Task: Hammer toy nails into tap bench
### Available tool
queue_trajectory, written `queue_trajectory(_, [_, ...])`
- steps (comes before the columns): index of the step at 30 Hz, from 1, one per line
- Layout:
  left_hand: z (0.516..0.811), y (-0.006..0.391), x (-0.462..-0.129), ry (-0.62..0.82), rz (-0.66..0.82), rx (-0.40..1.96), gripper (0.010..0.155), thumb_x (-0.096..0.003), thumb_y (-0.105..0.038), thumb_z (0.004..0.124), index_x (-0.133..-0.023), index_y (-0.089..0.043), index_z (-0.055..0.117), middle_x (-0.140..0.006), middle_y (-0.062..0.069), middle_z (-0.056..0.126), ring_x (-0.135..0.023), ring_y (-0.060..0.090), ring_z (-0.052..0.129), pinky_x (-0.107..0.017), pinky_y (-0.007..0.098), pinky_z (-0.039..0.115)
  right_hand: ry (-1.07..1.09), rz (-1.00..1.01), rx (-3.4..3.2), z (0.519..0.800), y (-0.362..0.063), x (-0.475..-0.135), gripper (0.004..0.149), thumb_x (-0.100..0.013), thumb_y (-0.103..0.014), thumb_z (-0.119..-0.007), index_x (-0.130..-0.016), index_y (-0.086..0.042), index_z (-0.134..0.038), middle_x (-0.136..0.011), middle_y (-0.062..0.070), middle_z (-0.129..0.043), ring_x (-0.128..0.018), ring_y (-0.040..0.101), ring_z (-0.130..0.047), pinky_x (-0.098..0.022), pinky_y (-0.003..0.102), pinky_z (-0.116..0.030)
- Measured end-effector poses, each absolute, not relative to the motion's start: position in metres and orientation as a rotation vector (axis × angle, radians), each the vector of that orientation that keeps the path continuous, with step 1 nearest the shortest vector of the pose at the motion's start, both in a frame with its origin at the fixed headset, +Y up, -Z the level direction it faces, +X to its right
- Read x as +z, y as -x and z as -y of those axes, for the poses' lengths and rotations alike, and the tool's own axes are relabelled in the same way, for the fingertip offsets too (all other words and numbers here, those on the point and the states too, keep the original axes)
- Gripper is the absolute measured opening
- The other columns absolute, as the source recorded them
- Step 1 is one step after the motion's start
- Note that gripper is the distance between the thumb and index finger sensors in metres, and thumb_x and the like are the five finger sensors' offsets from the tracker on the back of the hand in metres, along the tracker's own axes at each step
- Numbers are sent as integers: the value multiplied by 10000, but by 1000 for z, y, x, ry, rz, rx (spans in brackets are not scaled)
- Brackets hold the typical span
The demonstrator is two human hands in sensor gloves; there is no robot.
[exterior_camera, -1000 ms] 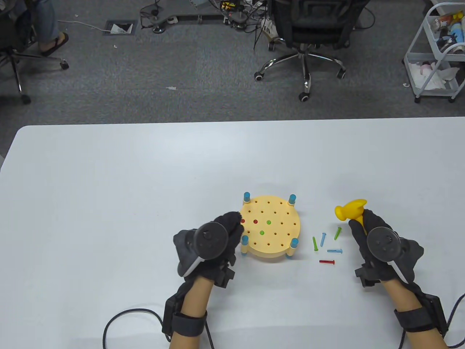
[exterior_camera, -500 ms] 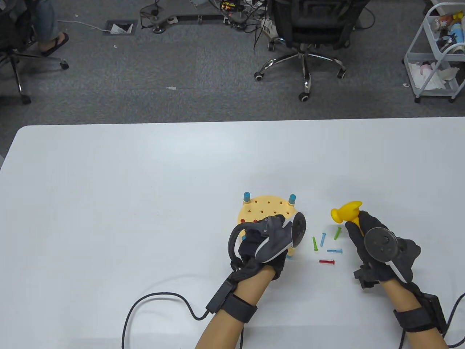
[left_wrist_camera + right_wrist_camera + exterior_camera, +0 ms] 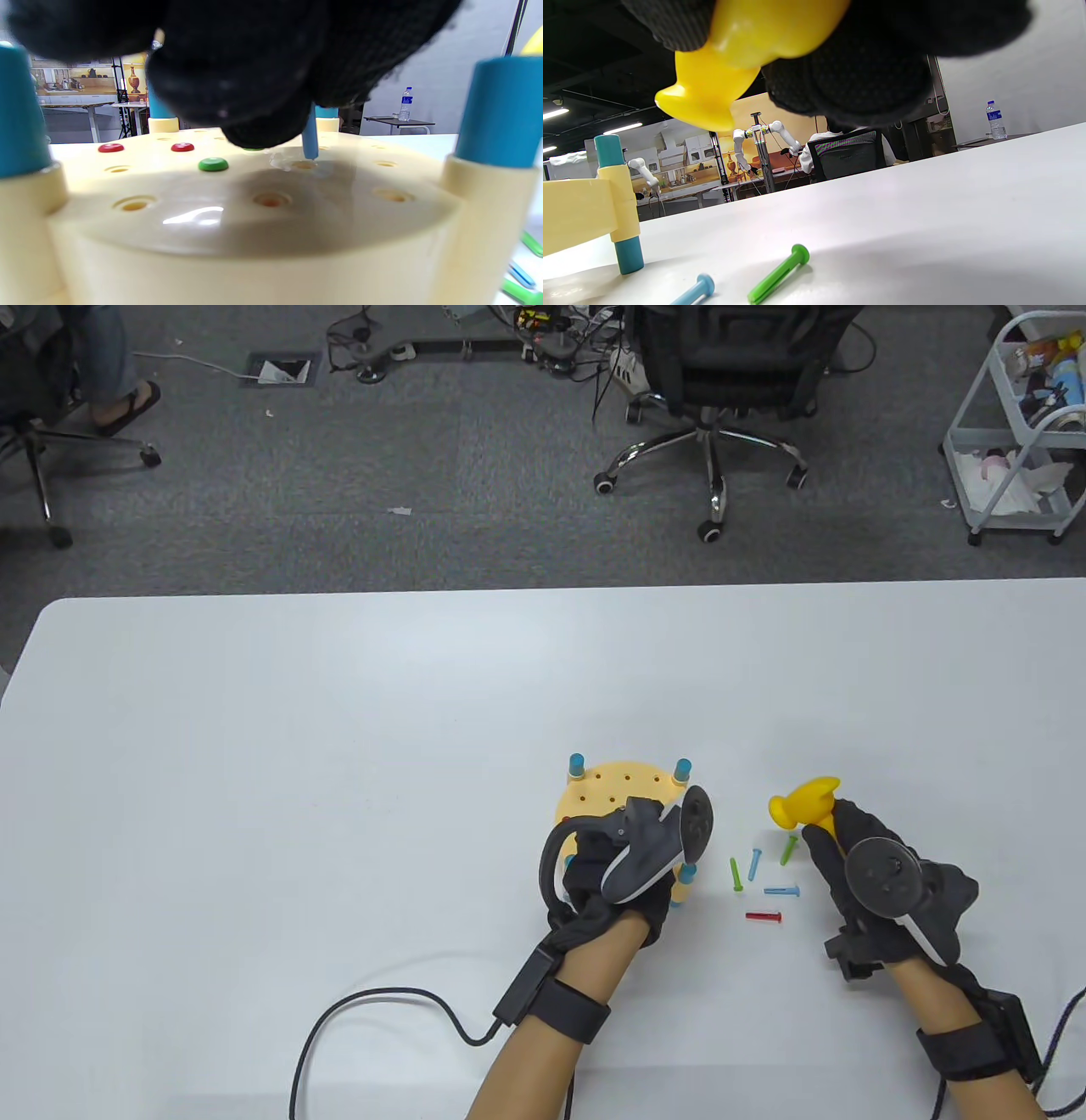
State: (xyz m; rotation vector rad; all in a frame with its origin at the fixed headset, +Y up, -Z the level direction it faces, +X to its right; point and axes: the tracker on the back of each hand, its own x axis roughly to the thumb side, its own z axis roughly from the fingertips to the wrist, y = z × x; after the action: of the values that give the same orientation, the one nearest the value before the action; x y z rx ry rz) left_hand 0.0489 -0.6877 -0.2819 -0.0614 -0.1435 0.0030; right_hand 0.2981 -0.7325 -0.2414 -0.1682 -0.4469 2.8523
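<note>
The round yellow tap bench (image 3: pixel 607 789) with blue corner posts stands at the table's front middle. My left hand (image 3: pixel 645 848) is over it and pinches a blue nail (image 3: pixel 310 137) upright, its tip at a hole in the bench top (image 3: pixel 254 220). Two red nail heads (image 3: pixel 183 147) and a green one (image 3: pixel 213 164) sit flush in the bench. My right hand (image 3: pixel 848 857) grips the handle of the yellow toy hammer (image 3: pixel 802 806), held above the table right of the bench. The hammer also shows in the right wrist view (image 3: pixel 729 63).
Loose nails lie on the table between bench and right hand: two green (image 3: pixel 736 874) (image 3: pixel 789 848), two blue (image 3: pixel 753 864) (image 3: pixel 781 891), one red (image 3: pixel 764 915). The left glove's cable (image 3: pixel 382 1010) trails toward the front edge.
My left hand moved from the bench's left edge to over its top and turned on its side. My right hand drifted slightly left with the hammer.
</note>
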Motion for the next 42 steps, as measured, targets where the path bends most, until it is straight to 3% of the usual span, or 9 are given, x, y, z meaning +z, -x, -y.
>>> queue_trajectory(24, [696,-63,-281,28,171,-154,426,-363,-317,860,-753,-147,868,-509,113,1051,-163,122,1005,-190,353,863,154,440,2870,734,-295,-241,650,-435,-533,-594,-903,-105,-735,-627,64,-919,-341,196,-965,-235,279,-842])
queue_trajectory(34, [698,-58,-284,90,149,-113,435,-370,-326,844,-767,-147,853,-518,114,1035,-197,147,1006,-207,367,853,150,443,2869,736,-293,-240,651,-434,-534,-593,-903,-106,-734,-627,64,-920,-341,194,-965,-235,279,-843])
queue_trajectory(37, [692,-54,-280,109,159,-111,608,-353,-427,828,-882,-134,764,-616,129,1006,-247,169,1002,-236,384,844,155,440,2862,736,-294,-240,651,-435,-534,-593,-903,-104,-734,-628,65,-919,-342,196,-965,-236,280,-842])
queue_trajectory(42, [660,-29,-260,-10,171,-16,613,-354,-460,809,-869,-128,784,-613,147,1004,-253,182,998,-244,392,835,162,434,2859,736,-295,-240,650,-435,-533,-593,-904,-106,-733,-629,66,-919,-343,197,-964,-237,280,-842])
